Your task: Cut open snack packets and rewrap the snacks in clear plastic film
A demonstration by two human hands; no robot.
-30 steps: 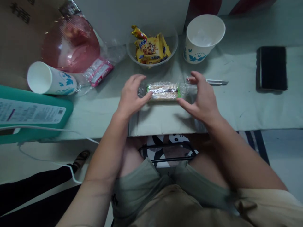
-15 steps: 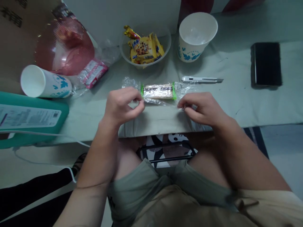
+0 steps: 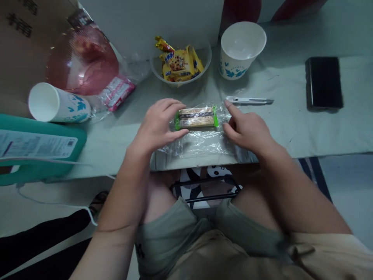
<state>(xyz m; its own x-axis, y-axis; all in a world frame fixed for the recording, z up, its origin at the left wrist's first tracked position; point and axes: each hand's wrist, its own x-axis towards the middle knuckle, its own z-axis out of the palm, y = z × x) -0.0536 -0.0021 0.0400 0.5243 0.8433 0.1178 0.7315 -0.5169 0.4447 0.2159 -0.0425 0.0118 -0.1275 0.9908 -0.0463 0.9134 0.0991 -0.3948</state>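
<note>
A clear-wrapped snack bar with green ends (image 3: 197,118) lies on a spread sheet of clear plastic film (image 3: 201,144) near the table's front edge. My left hand (image 3: 159,124) curves around its left end, fingers at the far edge and thumb at the near edge, held apart. Whether they touch the packet I cannot tell. To the right of the bar is my right hand (image 3: 247,126), index finger stretched forward and thumb apart, over the edge of the film. That index fingertip comes close to the white-handled utility knife (image 3: 247,100).
Behind are a clear bowl of yellow snack packs (image 3: 159,76) and an upright paper cup (image 3: 237,66). Leftward are a tipped paper cup (image 3: 68,107), pink packet (image 3: 119,93), red bowl (image 3: 83,62) and green jug (image 3: 78,136). A black box (image 3: 324,83) sits right.
Both hands have opened from pinched fingers. The film now lies flat in front of the bar, toward me. My left hand has come around the bar's left end; my right index finger has stretched out.
</note>
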